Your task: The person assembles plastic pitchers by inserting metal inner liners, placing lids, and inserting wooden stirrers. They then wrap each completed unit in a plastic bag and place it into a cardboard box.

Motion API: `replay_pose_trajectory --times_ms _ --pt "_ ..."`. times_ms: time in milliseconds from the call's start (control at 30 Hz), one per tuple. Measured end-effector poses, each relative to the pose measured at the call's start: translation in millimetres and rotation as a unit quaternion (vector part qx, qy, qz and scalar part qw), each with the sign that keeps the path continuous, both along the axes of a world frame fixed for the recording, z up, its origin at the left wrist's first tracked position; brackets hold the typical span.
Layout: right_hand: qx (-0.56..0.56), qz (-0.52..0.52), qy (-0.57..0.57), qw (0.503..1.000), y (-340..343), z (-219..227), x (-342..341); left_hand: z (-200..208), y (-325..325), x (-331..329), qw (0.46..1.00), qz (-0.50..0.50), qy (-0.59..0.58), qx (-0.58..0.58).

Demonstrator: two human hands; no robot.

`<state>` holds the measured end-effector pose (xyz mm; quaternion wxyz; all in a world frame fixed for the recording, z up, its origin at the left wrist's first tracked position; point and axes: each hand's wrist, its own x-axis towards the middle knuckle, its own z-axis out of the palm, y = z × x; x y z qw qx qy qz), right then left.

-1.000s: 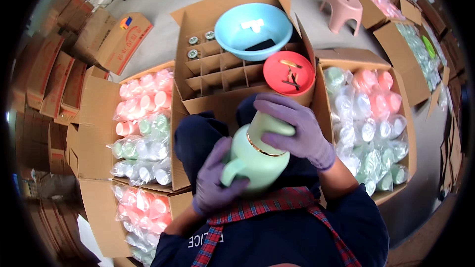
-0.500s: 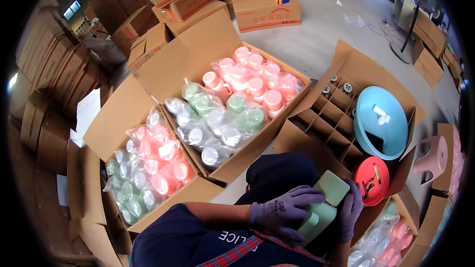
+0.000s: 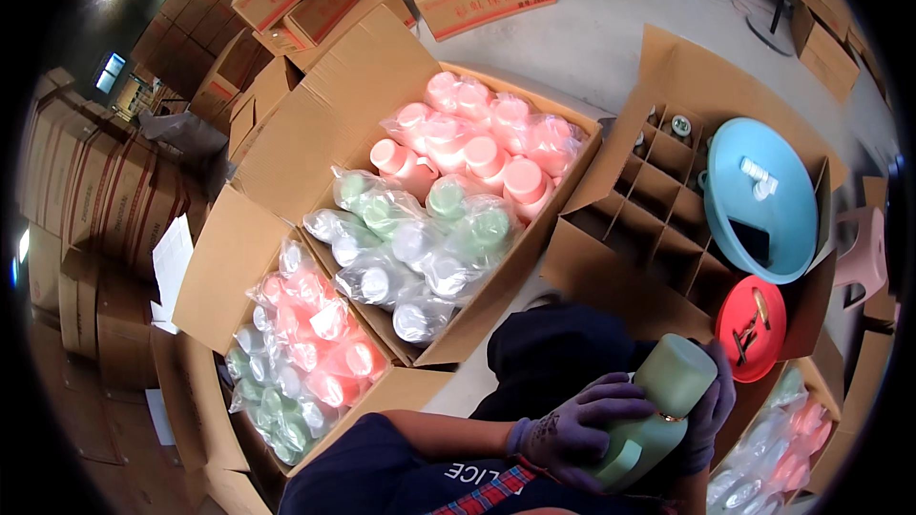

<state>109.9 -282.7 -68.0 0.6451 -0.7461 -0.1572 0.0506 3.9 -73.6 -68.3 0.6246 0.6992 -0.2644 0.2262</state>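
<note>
A pale green thermos jug (image 3: 651, 446) with a side handle is held tilted over my lap. Its green cup-shaped cap (image 3: 676, 370) sits at the neck, where a thin gold-coloured ring shows. My left hand (image 3: 584, 427), in a purple work glove, wraps the jug's near-left side by the handle, fingers reaching up below the cap. My right hand (image 3: 708, 410), gloved the same, closes round the other side at the cap and shoulder; part of its grip is hidden behind the jug.
Open cartons of pink, green and white bagged jugs (image 3: 448, 219) stand ahead and left. At right, a divided carton (image 3: 634, 205) bears a blue basin (image 3: 778, 257) and a red dish (image 3: 739, 362) with small metal pieces. A pink stool (image 3: 862, 253) stands beyond; stacked cartons (image 3: 114, 172) line the left.
The jug has turned in my hands, and the gold-coloured ring below its cap now shows. My left fingers have moved down from the cap's edge. The whole view has shifted slightly.
</note>
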Motion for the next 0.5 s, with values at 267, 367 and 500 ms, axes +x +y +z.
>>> replay_pose_trajectory --times_ms 267,367,500 --pt "-0.048 0.057 -0.098 0.992 11.8 31.7 9.7 -15.9 87.2 48.2 0.979 0.104 0.070 0.160" --pt "-0.018 0.017 -0.066 0.998 16.2 25.5 12.2 -44.1 208.2 123.2 0.873 0.408 0.208 0.168" --pt "0.029 0.010 -0.045 0.999 25.4 13.0 20.9 -144.6 430.7 139.3 0.627 0.588 0.310 0.405"
